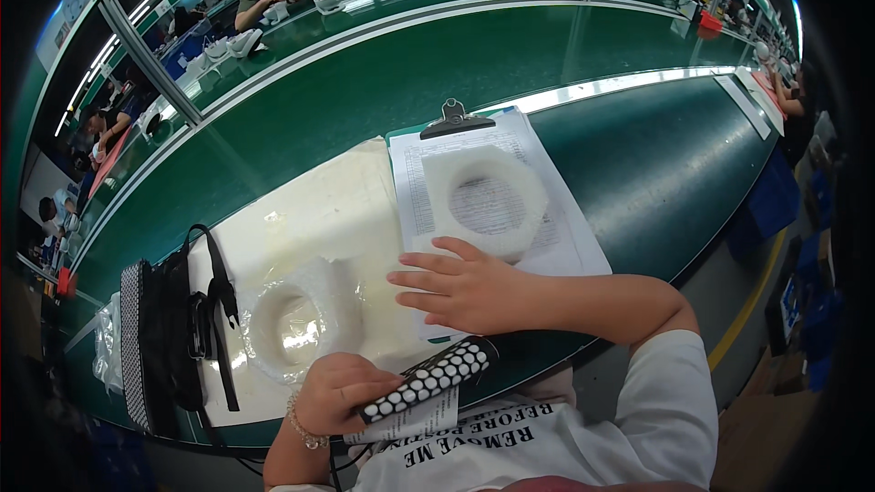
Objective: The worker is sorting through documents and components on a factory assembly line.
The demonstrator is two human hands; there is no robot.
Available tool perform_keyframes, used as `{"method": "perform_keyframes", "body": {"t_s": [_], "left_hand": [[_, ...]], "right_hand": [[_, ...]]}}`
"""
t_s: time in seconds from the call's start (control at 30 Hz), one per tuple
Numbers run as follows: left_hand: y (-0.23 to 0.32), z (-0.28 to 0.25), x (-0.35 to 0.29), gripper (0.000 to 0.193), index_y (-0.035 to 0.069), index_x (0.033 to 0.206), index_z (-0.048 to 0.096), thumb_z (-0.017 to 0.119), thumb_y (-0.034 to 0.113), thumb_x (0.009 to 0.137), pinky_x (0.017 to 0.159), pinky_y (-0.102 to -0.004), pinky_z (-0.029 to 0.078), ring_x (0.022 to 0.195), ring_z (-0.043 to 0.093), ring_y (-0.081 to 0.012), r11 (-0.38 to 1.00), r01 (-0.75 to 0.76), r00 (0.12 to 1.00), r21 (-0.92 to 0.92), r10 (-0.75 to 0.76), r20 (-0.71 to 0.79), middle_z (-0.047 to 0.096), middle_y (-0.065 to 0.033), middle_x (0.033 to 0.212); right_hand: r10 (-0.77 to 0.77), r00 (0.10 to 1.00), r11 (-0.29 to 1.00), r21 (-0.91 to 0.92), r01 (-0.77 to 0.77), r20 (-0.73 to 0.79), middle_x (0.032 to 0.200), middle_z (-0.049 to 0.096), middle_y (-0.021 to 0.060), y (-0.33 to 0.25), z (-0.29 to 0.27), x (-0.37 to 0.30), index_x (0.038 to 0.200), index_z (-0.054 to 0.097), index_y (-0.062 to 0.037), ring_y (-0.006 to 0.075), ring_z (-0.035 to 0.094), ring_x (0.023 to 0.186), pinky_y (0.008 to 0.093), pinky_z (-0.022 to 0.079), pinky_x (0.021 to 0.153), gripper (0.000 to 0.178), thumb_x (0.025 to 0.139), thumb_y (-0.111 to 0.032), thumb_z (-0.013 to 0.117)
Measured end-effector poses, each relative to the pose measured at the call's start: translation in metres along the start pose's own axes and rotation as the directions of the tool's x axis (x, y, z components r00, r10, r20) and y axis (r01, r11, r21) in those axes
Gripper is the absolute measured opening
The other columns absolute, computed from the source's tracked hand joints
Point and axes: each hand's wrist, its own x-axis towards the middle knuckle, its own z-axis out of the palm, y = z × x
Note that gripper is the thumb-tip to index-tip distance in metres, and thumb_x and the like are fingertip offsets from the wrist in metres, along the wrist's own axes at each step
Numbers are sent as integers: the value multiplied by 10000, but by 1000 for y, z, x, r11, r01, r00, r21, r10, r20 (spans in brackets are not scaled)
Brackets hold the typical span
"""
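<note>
My left hand [342,392], with a beaded bracelet at the wrist, is closed around one end of a black strap-like piece with white dots [433,378]. A white printed label [428,421] shows just below that piece. With fingers spread, my right hand [469,292] hovers at or over the lower part of the clipboard [392,150]; whether it touches the papers I cannot tell. Past its fingertips lies a white foam ring [437,187] on the clipboard's printed sheets. A second ring [264,314], wrapped in clear plastic, sits beyond my left hand.
A pale cardboard sheet [319,191] lies under the wrapped ring. On the left is a black fabric carrier [169,328] with straps and a dotted edge, beside clear plastic bags [108,346]. Across the green bench [346,82], several people work with white parts.
</note>
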Motion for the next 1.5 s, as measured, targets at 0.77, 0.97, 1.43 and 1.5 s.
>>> {"method": "perform_keyframes", "body": {"t_s": [0.77, 0.97, 1.43, 1.5], "left_hand": [[6, -2, -2, 307, 37, 899, 627, 655, 105, 601, 551, -298, 468, 646, 609, -213, 998, 43, 999, 46, -43, 10, 655, -64, 840], [1, -1, -6, 340, 35, 881, 615, 667, 131, 559, 560, -308, 466, 645, 616, -231, 997, 55, 998, 57, -56, 13, 662, -90, 834], [3, 1, -7, 316, 33, 823, 583, 717, 82, 541, 563, -315, 477, 644, 620, -244, 994, 77, 997, 76, -78, 3, 662, -98, 810], [4, 2, -8, 313, 35, 815, 581, 717, 82, 537, 562, -316, 477, 642, 619, -245, 995, 80, 997, 64, -80, 2, 662, -99, 807]], "right_hand": [[270, 959, 962, -61, -265, 82, 871, 542, 26, 62, -1, -17, 829, 576, -109, 184, 527, 935, 461, 233, 1013, 271, 762, -370, 611], [395, 918, 906, -144, -397, -47, 877, 553, 22, 107, 3, -32, 835, 582, -105, 194, 524, 962, 462, 220, 1027, 95, 769, -158, 537], [690, 689, 652, -221, -725, -222, 879, 602, 35, 155, -32, -102, 800, 588, -97, 205, 539, 940, 429, 204, 1054, 137, 696, -136, 506], [703, 674, 631, -239, -738, -227, 880, 602, 33, 160, -41, -122, 801, 587, -97, 206, 538, 946, 430, 208, 1054, 138, 696, -137, 507]]}}
